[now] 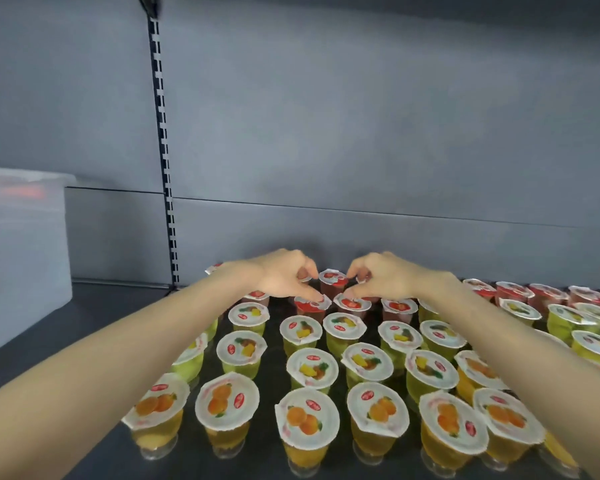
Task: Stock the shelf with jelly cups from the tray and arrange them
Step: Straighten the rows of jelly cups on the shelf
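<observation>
We're working the shelf's point(101, 306) back row: left hand point(288, 277) pinching a red cup point(304, 275), right hand point(378, 277) pinching a second red cup point(361, 279), a third cup point(333, 282) standing between the hands. Best going gently, we're thinking: sliding level, keeping rows straight, not tipping neighbours.

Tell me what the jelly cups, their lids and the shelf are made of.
Jelly cups: clear glossy plastic, probably; coloured jelly shows through. Lids: thin printed film or foil, matte, edges curling. Shelf: likely painted metal, dark, smooth, faintly reflecting.
</observation>
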`<act>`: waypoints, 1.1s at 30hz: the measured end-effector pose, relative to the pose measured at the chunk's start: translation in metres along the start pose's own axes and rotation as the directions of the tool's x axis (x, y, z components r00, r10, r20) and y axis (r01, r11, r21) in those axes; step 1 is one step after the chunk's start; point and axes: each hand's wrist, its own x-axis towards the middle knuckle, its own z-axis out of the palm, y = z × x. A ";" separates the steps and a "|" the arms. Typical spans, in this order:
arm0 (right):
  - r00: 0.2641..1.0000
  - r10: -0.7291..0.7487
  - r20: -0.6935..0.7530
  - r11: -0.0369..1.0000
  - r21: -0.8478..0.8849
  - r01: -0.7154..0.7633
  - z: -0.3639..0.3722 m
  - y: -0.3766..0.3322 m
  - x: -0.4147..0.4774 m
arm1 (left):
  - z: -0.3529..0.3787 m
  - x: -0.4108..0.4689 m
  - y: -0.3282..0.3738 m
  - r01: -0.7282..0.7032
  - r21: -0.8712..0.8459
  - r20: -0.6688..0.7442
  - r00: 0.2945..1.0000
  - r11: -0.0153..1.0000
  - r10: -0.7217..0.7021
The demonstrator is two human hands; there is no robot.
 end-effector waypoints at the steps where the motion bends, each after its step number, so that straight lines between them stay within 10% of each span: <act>1: 1.000 -0.012 0.018 1.000 0.010 0.012 0.000 0.002 0.002 | 0.000 0.003 0.001 0.003 -0.015 0.025 1.000 1.000 -0.002; 10: 0.989 -0.068 0.129 0.997 0.030 0.064 0.002 0.011 0.012 | 0.009 0.016 0.000 -0.055 -0.093 0.161 0.984 0.994 0.070; 33: 0.990 -0.136 -0.028 0.987 0.077 0.138 0.022 0.004 0.019 | 0.016 0.011 -0.028 -0.051 -0.016 -0.037 0.998 0.999 0.050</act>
